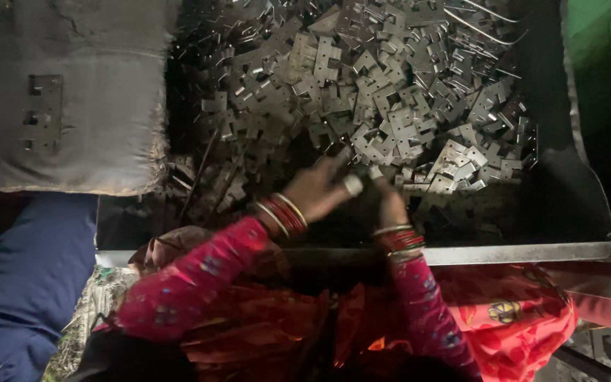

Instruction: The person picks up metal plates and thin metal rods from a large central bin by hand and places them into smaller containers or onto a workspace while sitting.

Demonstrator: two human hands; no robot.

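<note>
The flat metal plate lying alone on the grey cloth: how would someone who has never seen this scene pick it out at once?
Start at the big heap of small notched metal plates filling the dark tray. Left of the tray lies a grey padded cloth. On it, near its left edge, rests one flat metal plate with cut-out slots. It lies alone and flat, not in the tangled heap.
</note>
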